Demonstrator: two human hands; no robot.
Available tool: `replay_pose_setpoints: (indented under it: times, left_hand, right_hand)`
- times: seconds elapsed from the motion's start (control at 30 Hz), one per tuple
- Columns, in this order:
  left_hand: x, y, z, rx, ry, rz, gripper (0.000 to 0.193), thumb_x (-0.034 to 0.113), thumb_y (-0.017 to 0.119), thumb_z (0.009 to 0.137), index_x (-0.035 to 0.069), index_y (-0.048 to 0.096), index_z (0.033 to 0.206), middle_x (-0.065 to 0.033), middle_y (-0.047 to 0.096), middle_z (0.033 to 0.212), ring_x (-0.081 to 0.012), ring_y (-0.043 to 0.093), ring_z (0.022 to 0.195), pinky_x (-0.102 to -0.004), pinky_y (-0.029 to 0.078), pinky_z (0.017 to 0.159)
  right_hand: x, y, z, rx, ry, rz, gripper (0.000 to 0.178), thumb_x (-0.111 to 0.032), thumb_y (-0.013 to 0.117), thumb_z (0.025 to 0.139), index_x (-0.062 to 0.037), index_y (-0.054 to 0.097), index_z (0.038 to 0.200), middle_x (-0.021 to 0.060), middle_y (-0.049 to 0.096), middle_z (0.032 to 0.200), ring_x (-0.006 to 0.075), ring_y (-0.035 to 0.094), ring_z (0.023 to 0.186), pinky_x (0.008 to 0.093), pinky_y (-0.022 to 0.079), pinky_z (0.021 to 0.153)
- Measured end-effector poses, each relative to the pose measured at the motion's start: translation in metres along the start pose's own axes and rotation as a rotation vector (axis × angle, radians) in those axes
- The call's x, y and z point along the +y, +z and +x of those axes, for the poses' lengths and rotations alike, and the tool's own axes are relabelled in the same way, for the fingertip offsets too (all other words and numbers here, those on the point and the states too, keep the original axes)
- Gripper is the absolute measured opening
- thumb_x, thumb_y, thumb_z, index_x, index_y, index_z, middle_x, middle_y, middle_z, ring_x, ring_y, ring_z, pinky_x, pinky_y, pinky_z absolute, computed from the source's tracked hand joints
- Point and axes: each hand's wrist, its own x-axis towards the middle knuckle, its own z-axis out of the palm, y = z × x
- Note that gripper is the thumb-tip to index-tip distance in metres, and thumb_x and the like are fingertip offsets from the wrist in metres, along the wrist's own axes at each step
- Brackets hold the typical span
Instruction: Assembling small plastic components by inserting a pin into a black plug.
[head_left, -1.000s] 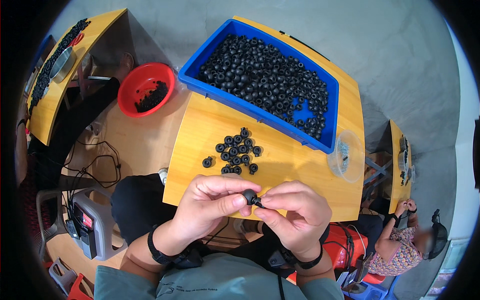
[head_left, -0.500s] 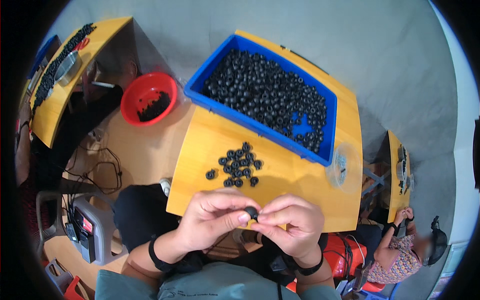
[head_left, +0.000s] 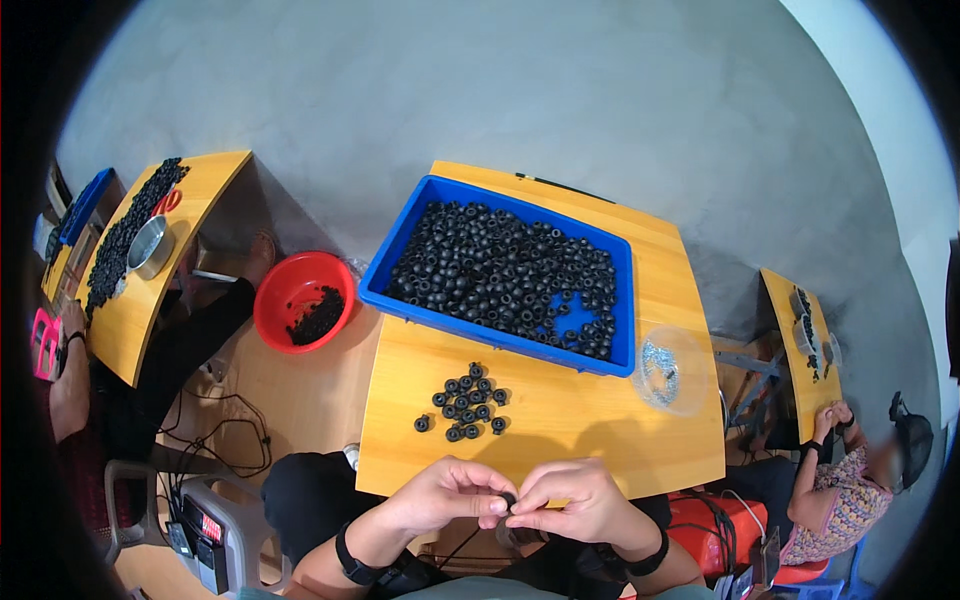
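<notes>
A small black round part sits between my two hands, just off the table's near edge. My left hand pinches it between thumb and fingers. From the other side, my right hand is closed with thumb and forefinger pressed together at the part; whether a smaller piece lies in that pinch is hidden. Beyond my left hand, a loose cluster of similar black ring-like parts lies on the yellow table. At the table's far side stands a blue tray heaped with black hollow round parts.
A clear round tub with small shiny pieces stands right of the tray. On the floor at left is a red basin holding black bits. Co-workers sit at side tables left and right. Cables trail across the floor.
The view has tilted upward, so the table and tray sit lower in the picture. Both hands stay together at the black part, which is now more covered by fingers.
</notes>
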Motion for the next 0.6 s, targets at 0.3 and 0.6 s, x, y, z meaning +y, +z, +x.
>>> replay_pose_setpoints:
  times: [0.3, 0.6]
  left_hand:
    - [-0.009, 0.001, 0.002, -0.125, -0.065, -0.102, 0.023, 0.006, 0.059, 0.086, -0.005, 0.059, 0.107, -0.0069, 0.063, 0.090, -0.0104, 0.057, 0.072, -0.0222, 0.046, 0.068]
    - [-0.009, -0.001, 0.000, -0.071, -0.032, -0.199, 0.024, 0.004, 0.061, 0.084, -0.005, 0.059, 0.106, -0.0088, 0.064, 0.090, -0.0113, 0.059, 0.071, -0.0228, 0.048, 0.068]
  right_hand:
    - [-0.005, 0.001, -0.007, -0.051, -0.005, 0.024, 0.008, -0.007, 0.071, 0.075, -0.0039, 0.064, 0.077, 0.0043, 0.058, 0.073, 0.0149, 0.058, 0.064, 0.0256, 0.045, 0.055]
    - [-0.011, 0.004, -0.003, 0.023, 0.028, -0.115, 0.017, -0.012, 0.075, 0.071, -0.0040, 0.061, 0.076, 0.0048, 0.056, 0.069, 0.0171, 0.056, 0.059, 0.0277, 0.042, 0.051]
